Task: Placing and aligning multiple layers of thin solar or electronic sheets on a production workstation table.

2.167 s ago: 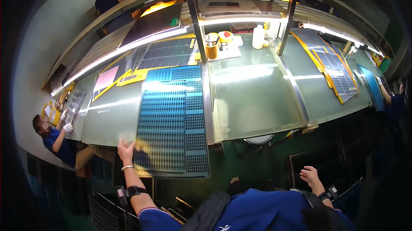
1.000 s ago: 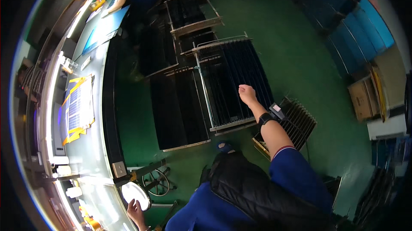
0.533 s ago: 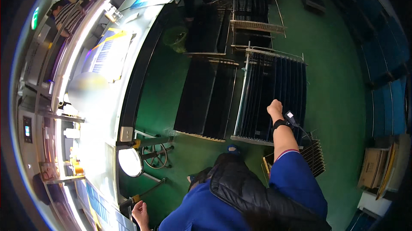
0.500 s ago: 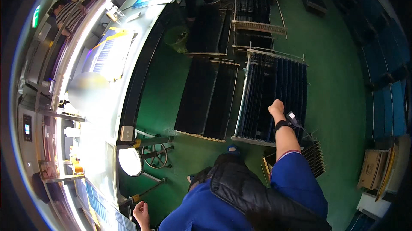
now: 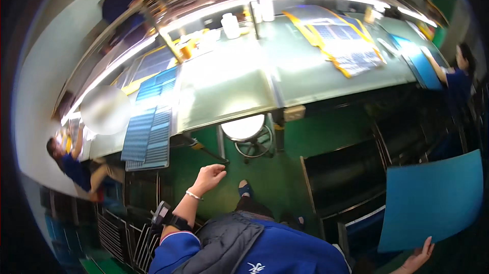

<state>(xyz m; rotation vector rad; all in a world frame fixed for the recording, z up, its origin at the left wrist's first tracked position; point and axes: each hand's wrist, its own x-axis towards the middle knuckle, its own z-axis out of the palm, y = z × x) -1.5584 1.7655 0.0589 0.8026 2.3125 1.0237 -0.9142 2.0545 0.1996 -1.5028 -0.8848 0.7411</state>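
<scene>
On the right, a flat blue sheet [image 5: 433, 200] with a slightly bowed edge stands tilted, its lower edge gripped by my right hand [image 5: 418, 256]. The thumb and fingers are closed on that edge, near the bottom of the picture. My left hand [image 5: 209, 178] is raised in front of my body, its fingers loosely curled together with nothing visible in them. It is nearest to the round white stool [image 5: 243, 127] under the workbench and touches nothing.
A long lit workbench [image 5: 224, 96] runs across, bearing blue striped panels [image 5: 147, 126] and a yellow-edged sheet [image 5: 351, 50]. Dark racks [image 5: 346, 177] stand at right, wire racks [image 5: 114, 233] at lower left. One person [image 5: 76, 164] sits at left; another person [image 5: 461, 78] handles a blue sheet at right.
The view has swung left from the racks to the workbench. My right hand, earlier over a rack, now holds the blue sheet. My left hand has come up in front of me.
</scene>
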